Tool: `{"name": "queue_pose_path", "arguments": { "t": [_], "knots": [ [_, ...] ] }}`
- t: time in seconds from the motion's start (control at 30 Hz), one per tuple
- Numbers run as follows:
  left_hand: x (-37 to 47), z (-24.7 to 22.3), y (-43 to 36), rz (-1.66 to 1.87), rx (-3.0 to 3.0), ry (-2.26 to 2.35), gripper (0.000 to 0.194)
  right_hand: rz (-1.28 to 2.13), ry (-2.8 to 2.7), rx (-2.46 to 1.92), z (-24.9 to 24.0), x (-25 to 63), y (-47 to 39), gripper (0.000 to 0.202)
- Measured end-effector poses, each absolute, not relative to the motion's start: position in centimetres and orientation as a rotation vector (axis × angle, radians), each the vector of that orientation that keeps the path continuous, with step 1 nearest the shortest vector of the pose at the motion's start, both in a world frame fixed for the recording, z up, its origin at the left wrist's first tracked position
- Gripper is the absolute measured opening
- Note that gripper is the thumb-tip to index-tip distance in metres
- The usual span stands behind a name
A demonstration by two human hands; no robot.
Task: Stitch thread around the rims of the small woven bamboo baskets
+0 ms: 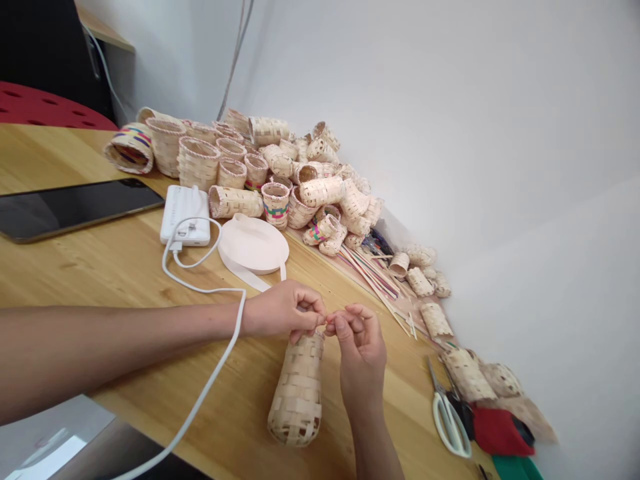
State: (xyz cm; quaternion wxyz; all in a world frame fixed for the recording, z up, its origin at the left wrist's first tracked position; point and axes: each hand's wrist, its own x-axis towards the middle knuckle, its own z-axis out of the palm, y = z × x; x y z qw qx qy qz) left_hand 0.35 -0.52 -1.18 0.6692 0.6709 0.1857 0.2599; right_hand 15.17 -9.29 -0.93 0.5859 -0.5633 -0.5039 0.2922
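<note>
A narrow basket (300,393) woven from pale flat strips rests on the table below my hands, its latticed end toward me. At its far end, the fingers of my left hand (286,308) are pinched together, some of them touching the rim; what they grip is hidden. My right hand (364,343) is just to the right, thumb and fingertips closed on a thin reddish strand (329,323). The fingertips of both hands nearly meet there. The strand is too small to follow further.
Many small woven baskets (197,163) are heaped along the wall. A roll of pale ribbon (254,243), a white power bank (186,213) with a cable, and a phone (80,205) lie left. Scissors (450,420) and a red pouch (500,432) lie right; thin strips (375,280) lie behind.
</note>
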Motion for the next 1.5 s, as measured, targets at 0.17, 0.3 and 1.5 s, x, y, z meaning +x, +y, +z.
{"name": "queue_pose_path", "arguments": {
  "t": [0.17,0.3,1.5],
  "knots": [
    [0.39,-1.2,-0.44,0.583,1.53,0.445,0.013,0.827,-1.168,-1.272,-0.35,15.36,-9.29,0.031],
    [0.41,-0.98,-0.55,0.578,1.528,0.441,0.015,0.866,-1.145,-1.281,-0.38,15.59,-9.12,0.045],
    [0.32,-1.11,-0.72,0.537,1.531,0.427,0.011,0.544,-1.21,-1.475,-1.04,15.12,-9.41,0.019]
  ]
}}
